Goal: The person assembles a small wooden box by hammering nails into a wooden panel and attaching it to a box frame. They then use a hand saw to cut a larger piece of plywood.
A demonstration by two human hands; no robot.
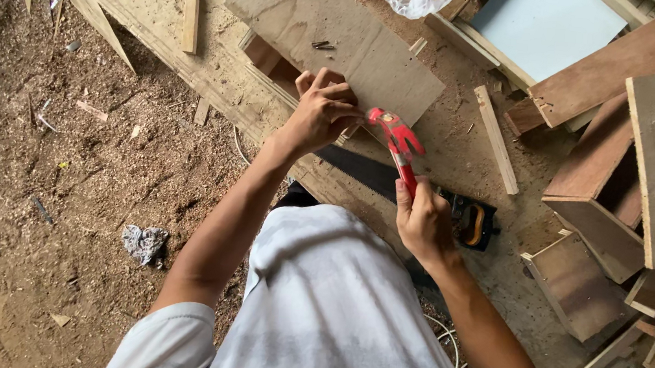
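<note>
Fingers of the right hand [423, 220] wrapped a red hammer [396, 139] by its handle; left hand [322, 112] pinched together at the board's edge.
Largest, the plywood board [333, 30] lay across the workbench [154, 3]; hammer head hovered beside the left fingertips; handsaw [368, 172] beneath.

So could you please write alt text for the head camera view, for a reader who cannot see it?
Seen from above, a person's right hand holds a red hammer while the left hand pinches something at the edge of a flat wooden board. A handsaw lies beneath, with wood offcuts and sawdust around.
</note>
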